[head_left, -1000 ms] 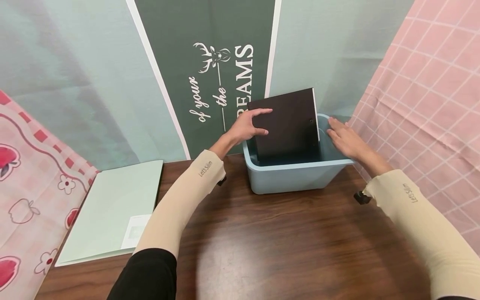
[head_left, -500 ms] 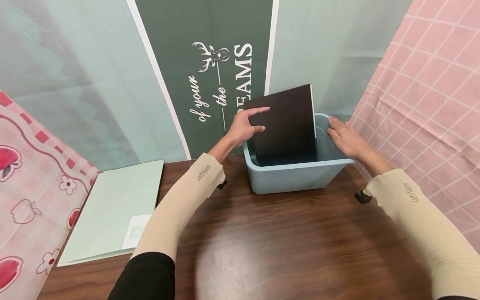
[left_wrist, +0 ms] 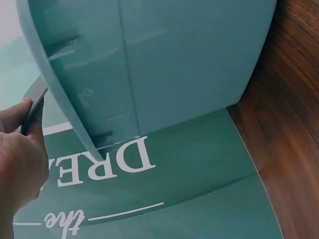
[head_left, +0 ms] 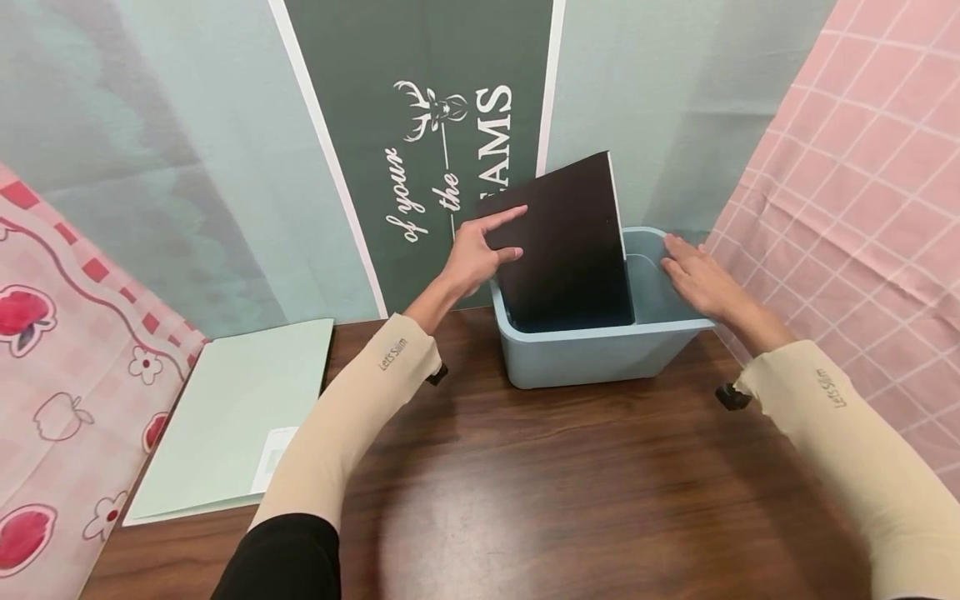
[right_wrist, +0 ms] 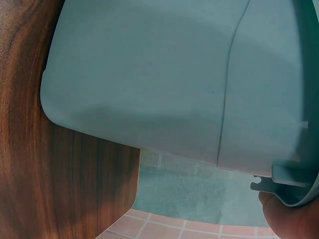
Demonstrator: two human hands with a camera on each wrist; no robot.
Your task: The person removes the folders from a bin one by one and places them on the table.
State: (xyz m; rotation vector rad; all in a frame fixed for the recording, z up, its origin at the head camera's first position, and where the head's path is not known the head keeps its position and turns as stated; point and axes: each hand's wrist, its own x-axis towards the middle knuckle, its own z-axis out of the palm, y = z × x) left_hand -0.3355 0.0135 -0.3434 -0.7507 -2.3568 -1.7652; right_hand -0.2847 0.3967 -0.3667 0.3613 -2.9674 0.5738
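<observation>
My left hand (head_left: 474, 254) pinches the left edge of a flat black folder-like panel (head_left: 566, 242), thumb on the face towards me and index finger stretched along it. In the left wrist view the panel (left_wrist: 36, 102) shows edge-on as a thin strip between thumb and fingers. It stands tilted in a light blue plastic bin (head_left: 592, 358), its top well above the rim and a white edge along its right side. My right hand (head_left: 701, 279) grips the bin's right rim; in the right wrist view a bit of that hand (right_wrist: 291, 219) shows below the rim.
A pale green folder (head_left: 232, 408) with a white label (head_left: 273, 454) lies at the left of the brown wooden table (head_left: 540, 483). Behind the bin hangs a green printed cloth (head_left: 420, 50). Pink cloths stand at both sides, the checked one (head_left: 862, 192) close to my right hand.
The black panel has risen somewhat and tilted further, its top right corner going up and left. My left hand has shifted slightly left with it. The right hand stays on the bin rim.
</observation>
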